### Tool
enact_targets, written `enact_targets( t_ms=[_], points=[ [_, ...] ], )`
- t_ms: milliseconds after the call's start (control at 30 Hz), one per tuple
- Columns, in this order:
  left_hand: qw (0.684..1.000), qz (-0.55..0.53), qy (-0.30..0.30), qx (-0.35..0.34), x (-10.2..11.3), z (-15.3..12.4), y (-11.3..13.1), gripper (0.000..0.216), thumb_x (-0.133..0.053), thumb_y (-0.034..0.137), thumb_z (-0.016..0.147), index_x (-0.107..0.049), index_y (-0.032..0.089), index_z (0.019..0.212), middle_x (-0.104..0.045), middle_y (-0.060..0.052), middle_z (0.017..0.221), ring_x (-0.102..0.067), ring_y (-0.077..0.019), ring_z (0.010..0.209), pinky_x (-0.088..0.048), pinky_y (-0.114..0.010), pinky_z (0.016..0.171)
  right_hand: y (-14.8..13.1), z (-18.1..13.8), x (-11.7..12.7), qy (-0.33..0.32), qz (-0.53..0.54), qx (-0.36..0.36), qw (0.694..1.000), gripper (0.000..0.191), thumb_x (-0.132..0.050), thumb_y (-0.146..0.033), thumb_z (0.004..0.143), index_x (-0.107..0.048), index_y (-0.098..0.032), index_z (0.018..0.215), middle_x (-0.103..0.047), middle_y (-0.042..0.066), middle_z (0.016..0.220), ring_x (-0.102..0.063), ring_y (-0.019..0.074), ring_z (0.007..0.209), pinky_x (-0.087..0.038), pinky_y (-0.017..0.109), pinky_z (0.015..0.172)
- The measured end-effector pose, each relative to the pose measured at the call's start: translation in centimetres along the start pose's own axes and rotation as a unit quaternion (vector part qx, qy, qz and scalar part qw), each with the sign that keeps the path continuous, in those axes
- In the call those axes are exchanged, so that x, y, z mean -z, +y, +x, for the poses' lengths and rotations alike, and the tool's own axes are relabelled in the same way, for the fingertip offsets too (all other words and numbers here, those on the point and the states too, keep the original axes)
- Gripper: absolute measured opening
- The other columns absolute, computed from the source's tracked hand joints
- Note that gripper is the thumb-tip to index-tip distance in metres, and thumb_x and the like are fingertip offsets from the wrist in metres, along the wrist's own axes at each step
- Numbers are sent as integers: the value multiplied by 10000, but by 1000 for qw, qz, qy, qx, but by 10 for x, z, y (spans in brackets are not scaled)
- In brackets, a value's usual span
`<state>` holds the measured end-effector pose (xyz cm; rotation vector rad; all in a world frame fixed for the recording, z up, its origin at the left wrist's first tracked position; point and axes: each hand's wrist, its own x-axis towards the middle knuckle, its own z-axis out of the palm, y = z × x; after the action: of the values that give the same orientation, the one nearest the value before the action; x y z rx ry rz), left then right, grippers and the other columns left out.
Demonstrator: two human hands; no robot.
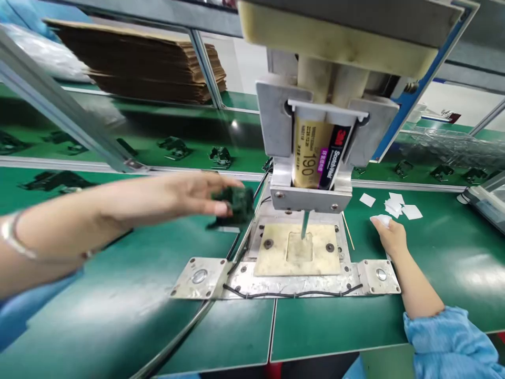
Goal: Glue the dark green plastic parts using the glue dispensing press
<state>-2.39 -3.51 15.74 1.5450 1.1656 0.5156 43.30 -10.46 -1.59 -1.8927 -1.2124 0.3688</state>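
Observation:
My left hand reaches in from the left, its thumb and fingers closed on a dark moulded part blurred by motion. That part hangs above the bench, left of the dispenser. Over at the right, my right hand pinches a small white piece, like a folded sheet or pad, near several loose white squares. Between my hands stands an adhesive dispenser with a 3M Scotch-Weld cartridge. Its thin nozzle points down at a cream fixture plate with a square recess.
Metal blocks with round buttons flank the fixture. A metal tube and cables cross the green bench. A thin stick lies right of the fixture. Dark parts line the strip behind, below stacked cardboard.

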Motion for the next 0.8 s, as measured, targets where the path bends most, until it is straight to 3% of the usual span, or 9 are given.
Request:
enact_targets(
  t_ms=[67, 100, 200, 300, 400, 533, 633, 700, 800],
  points=[
    [986, -18, -128, 102, -34, -20, -10, 677, -852, 442, 641, -603, 192, 1218, -681, -108, 1175, -656, -269, 1043, -522, -369, 910, 1, 0, -1, 9, 5, -9, 1000, 540, -586, -695, 689, -649, -161, 638, -647, 61, 641, -585, 243, 671, -424, 347, 652],
    [977, -35, -158, 136, -53, -27, -14, 689, -842, 449, 657, -582, 184, 1238, -678, -105, 1168, -653, -255, 1041, -514, -372, 934, 1, 0, -1, 13, 8, -15, 1000, 546, -593, -697, 678, -665, -156, 668, -666, 72, 669, -597, 254, 694, -428, 354, 668],
    [973, -80, -152, 154, -104, -28, -19, 740, -884, 416, 594, -582, 152, 1216, -690, -73, 1010, -650, -213, 948, -507, -351, 926, 1, 0, -1, 17, 21, -23, 999, 557, -605, -698, 646, -694, -151, 699, -700, 103, 718, -628, 288, 744, -442, 375, 703],
    [973, -125, -148, 121, -129, -9, -19, 682, -893, 359, 576, -590, 145, 1148, -672, -77, 1035, -631, -201, 979, -494, -335, 942, 2, 0, 0, 22, 32, -25, 999, 552, -617, -684, 630, -725, -154, 737, -711, 107, 728, -652, 308, 785, -460, 385, 733],
    [982, -109, -132, 76, -132, 10, -23, 683, -876, 353, 585, -531, 150, 1139, -646, -64, 979, -619, -192, 913, -499, -373, 924, 3, 1, 1, 18, 31, -28, 999, 552, -610, -686, 632, -728, -157, 734, -699, 91, 694, -658, 314, 794, -466, 389, 743],
    [997, 21, -68, -22, -134, 21, -40, 748, -847, 393, 584, -461, 176, 1186, -587, -42, 941, -578, -196, 868, -504, -393, 862, 1, 2, 0, 7, 22, -34, 999, 543, -598, -694, 629, -707, -166, 692, -678, 79, 665, -648, 309, 778, -459, 393, 742],
    [992, 89, -59, -67, -135, 17, -48, 731, -790, 464, 642, -456, 183, 1229, -577, -78, 1041, -570, -209, 917, -499, -387, 876, -4, 1, 2, 10, 38, -38, 998, 538, -620, -688, 620, -704, -163, 701, -674, 74, 667, -641, 301, 783, -462, 392, 752],
    [986, 140, -48, -78, -127, 9, -48, 853, -789, 525, 628, -428, 215, 1336, -554, -105, 1176, -570, -222, 950, -499, -390, 888, -9, -6, 12, -6, 54, -48, 997, 544, -645, -682, 631, -716, -154, 739, -681, 71, 692, -639, 293, 784, -473, 381, 737],
    [972, 219, 48, -75, -98, -13, -48, 972, -773, 637, 579, -424, 286, 1415, -486, -104, 1372, -551, -278, 1068, -470, -432, 959, -18, -26, 39, -107, 38, -63, 992, 538, -694, -656, 669, -749, -149, 842, -709, 78, 792, -647, 286, 809, -492, 362, 716]
  ],
)
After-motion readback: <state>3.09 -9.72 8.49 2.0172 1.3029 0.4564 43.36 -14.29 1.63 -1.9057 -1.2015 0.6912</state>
